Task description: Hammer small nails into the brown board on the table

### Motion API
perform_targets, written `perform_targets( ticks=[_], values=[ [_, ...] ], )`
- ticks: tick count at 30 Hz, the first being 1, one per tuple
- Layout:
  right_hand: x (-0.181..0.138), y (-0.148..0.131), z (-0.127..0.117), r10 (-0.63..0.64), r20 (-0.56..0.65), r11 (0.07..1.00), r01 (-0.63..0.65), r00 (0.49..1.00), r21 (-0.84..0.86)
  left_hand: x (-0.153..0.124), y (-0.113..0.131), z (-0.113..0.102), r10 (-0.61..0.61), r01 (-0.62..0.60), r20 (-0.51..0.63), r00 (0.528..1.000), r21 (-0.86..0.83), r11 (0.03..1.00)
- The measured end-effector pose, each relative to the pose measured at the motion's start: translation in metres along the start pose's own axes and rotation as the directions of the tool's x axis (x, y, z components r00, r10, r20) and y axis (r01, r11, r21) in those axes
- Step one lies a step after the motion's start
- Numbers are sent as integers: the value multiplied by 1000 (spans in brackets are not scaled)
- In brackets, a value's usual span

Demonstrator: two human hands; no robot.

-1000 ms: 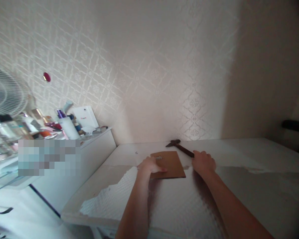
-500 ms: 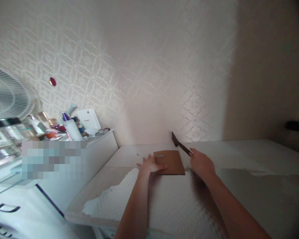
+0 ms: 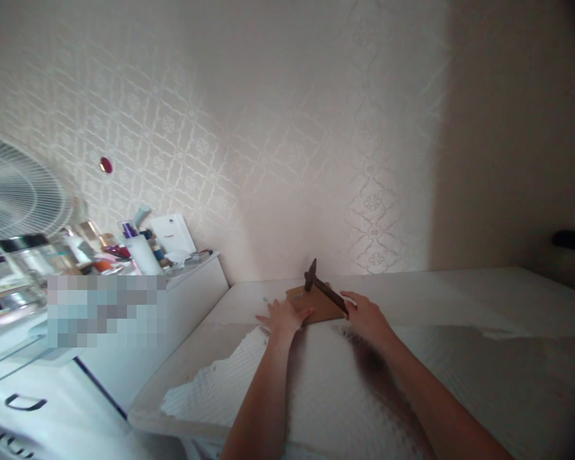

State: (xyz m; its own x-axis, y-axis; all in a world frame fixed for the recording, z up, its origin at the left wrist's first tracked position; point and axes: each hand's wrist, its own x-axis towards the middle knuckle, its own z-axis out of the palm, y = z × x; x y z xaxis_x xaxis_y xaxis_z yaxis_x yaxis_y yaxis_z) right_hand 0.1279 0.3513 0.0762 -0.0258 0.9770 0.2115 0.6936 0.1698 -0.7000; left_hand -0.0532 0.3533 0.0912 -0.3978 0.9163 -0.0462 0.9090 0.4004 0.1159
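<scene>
My right hand (image 3: 365,314) is closed round the handle of a dark hammer (image 3: 329,294). The hammer's head is over the far left part of a thin brown board (image 3: 322,312); whether it touches the board I cannot tell. My left hand (image 3: 283,317) lies spread on the board's left side, fingers apart and thumb stretched to the right. Just beyond that hand, a small silvery metal piece (image 3: 298,295) shows on the board, partly blurred. Under my forearms a white bumpy sheet (image 3: 330,383) with a torn left edge covers the near part of the white table (image 3: 455,294).
To the left stands a white cabinet (image 3: 191,287) crowded with bottles, among them a white bottle (image 3: 144,254), and a white box (image 3: 172,234). A fan (image 3: 19,191) is at the far left. The patterned wall (image 3: 287,128) closes off the table's back edge.
The hammer has swung left and down, from right of the board to above it. My right hand moved left with it. The board now looks tilted and shifted slightly left; my left hand stays on it.
</scene>
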Motion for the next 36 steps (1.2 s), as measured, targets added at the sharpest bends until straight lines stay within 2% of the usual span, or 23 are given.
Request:
perform_targets(
  ticks=[5, 9, 19, 36],
  values=[
    [0, -1, -1, -15, 32, 995, 12, 999, 100, 2, -2, 1, 28, -28, 1, 1000, -6, 1000],
    [-1, -1, -5, -56, 24, 995, 53, 998, 89, 4, -3, 1, 42, -41, 26, 999, -46, 998],
    [1, 3, -3, -54, 9, 998, 53, 999, 31, 8, -5, 4, 57, -52, 56, 997, -87, 995],
    [0, 3, -6, -46, 35, 999, 45, 998, 27, 10, -6, 5, 58, -56, 41, 997, -59, 997]
  ],
)
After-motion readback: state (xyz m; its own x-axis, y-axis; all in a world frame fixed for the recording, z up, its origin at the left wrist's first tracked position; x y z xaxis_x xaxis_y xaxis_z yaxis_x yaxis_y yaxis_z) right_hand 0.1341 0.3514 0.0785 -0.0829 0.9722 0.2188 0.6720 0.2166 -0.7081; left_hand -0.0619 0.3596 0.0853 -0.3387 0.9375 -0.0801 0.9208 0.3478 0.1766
